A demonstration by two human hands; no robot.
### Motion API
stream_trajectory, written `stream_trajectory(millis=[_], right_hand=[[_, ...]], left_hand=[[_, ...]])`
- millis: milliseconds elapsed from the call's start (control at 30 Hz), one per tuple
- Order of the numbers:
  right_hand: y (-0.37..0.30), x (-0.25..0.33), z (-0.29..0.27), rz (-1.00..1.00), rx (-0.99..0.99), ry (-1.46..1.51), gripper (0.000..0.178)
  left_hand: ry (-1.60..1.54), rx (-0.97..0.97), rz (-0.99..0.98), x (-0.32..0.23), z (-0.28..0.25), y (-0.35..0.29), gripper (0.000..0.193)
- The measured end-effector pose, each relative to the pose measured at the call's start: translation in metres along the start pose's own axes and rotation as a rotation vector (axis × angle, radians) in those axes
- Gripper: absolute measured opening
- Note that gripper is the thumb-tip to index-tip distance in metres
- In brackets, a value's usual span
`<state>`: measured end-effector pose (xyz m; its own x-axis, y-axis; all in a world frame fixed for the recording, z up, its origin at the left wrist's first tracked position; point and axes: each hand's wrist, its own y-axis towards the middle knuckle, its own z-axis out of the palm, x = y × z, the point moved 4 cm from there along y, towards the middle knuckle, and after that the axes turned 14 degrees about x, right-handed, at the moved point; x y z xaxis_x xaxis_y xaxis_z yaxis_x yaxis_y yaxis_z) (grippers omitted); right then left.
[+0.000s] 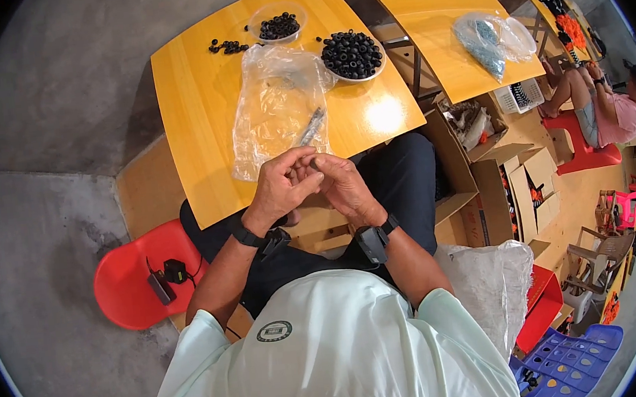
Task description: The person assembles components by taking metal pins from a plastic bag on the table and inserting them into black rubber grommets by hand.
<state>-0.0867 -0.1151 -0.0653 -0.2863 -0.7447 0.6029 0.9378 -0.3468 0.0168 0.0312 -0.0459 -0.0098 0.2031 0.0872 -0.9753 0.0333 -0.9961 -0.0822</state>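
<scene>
Both hands meet just off the near edge of the yellow table [200, 125]. My left hand [282, 184] is closed, its fingers curled against those of my right hand [344, 186]. My right thumb and fingers pinch a small dark piece at the point where the hands meet; its kind is too small to tell. Beyond them a clear plastic bag [259, 124] lies spread on the tabletop. A thin silvery-grey bundle [312, 126] rests on that bag near my fingertips. Farther back are a heaped bowl of black ring-shaped beads [351, 54] and a clear bowl [304, 18] holding fewer of them.
Loose black beads [229, 47] lie beside the clear bowl. A red stool [123, 286] with black devices is at my left. To the right stand a second yellow table [441, 3] with a bag of bluish pieces [481, 45], open cardboard boxes [495, 189] and a seated person [616, 116].
</scene>
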Motion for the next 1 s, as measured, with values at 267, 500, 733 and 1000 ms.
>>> stream_trajectory(millis=[267, 500, 733, 1000], right_hand=[[-0.001, 0.000, 0.001, -0.017, -0.013, 0.169, 0.034], [-0.006, 0.016, -0.004, -0.070, -0.057, 0.172, 0.032], [-0.031, 0.063, -0.030, -0.202, -0.181, 0.057, 0.034], [-0.111, 0.134, -0.078, -0.462, -0.419, -0.051, 0.037]], left_hand=[[-0.039, -0.066, 0.066, 0.000, -0.003, -0.001, 0.038], [-0.015, -0.082, 0.053, 0.006, -0.022, -0.004, 0.032], [0.030, -0.158, 0.013, 0.010, -0.045, -0.006, 0.024], [0.080, -0.232, -0.103, 0.033, -0.060, -0.004, 0.022]])
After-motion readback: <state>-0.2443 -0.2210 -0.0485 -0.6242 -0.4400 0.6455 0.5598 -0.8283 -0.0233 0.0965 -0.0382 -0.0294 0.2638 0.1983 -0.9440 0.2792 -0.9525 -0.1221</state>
